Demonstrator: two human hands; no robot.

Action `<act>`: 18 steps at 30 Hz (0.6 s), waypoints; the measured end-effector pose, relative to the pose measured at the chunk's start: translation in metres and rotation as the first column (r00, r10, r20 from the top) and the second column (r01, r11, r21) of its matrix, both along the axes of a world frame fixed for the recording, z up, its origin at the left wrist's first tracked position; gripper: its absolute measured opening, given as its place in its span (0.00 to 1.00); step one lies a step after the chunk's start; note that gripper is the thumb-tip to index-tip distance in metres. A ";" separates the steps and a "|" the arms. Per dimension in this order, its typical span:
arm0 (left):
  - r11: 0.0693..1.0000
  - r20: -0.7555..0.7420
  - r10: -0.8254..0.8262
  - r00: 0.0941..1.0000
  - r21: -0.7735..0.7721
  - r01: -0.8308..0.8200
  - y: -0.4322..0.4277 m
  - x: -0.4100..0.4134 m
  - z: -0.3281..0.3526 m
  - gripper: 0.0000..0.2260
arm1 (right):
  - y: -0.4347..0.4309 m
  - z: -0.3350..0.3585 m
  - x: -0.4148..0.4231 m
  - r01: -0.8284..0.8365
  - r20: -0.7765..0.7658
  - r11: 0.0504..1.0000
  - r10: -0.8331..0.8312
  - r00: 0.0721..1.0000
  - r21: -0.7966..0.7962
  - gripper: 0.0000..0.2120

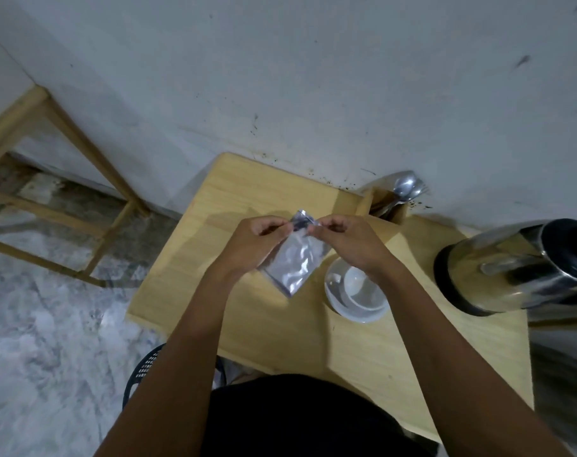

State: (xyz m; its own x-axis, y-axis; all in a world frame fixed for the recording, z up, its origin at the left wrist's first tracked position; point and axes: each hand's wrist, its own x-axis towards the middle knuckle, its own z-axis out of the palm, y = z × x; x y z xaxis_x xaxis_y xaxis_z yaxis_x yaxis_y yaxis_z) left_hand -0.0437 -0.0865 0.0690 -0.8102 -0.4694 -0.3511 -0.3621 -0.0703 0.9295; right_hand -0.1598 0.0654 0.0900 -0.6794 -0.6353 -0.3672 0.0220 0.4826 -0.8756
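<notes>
A small silver foil sachet [295, 263] hangs above the wooden table [247, 324], held at its top edge by both hands. My left hand [257, 240] pinches the top left corner. My right hand [343, 239] pinches the top right corner, close beside the left. Just right of the sachet a white cup [363, 288] stands on a white saucer [338, 303]; my right wrist hides part of the cup.
A shiny steel kettle [518, 265] stands at the table's right end. A wooden holder [384, 206] with metal spoons [407, 186] is at the back against the grey wall. A wooden frame [53, 199] stands on the marble floor to the left. A dark basket [145, 367] sits below the table edge.
</notes>
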 end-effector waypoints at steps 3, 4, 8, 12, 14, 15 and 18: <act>0.997 -0.042 -0.067 0.997 -0.037 0.066 -0.001 -0.006 0.021 0.04 | 0.002 0.016 -0.003 0.000 -0.050 0.999 -0.002 0.999 -0.046 0.06; 0.995 -0.056 -0.084 0.995 -0.058 0.081 0.000 -0.007 0.027 0.05 | 0.002 0.021 -0.003 -0.015 -0.062 0.999 0.012 0.998 -0.051 0.06; 0.977 -0.116 -0.147 0.982 -0.170 0.127 0.000 -0.007 0.046 0.07 | 0.004 0.042 -0.001 -0.058 -0.093 0.997 0.053 0.994 -0.059 0.07; 0.945 -0.148 -0.243 0.959 -0.257 0.200 -0.001 -0.005 0.067 0.07 | 0.007 0.065 0.003 -0.072 -0.190 0.994 0.054 0.980 -0.087 0.06; 0.933 -0.152 -0.265 0.952 -0.291 0.213 -0.001 -0.006 0.074 0.07 | 0.007 0.072 0.003 -0.082 -0.239 0.991 0.056 0.970 -0.102 0.06; 0.928 -0.160 -0.272 0.949 -0.306 0.215 0.000 -0.006 0.078 0.07 | 0.008 0.075 0.003 -0.079 -0.243 0.990 0.049 0.969 -0.114 0.05; 0.907 -0.162 -0.295 0.942 -0.357 0.223 0.002 -0.008 0.086 0.07 | 0.011 0.083 0.000 -0.105 -0.249 0.987 0.072 0.966 -0.122 0.04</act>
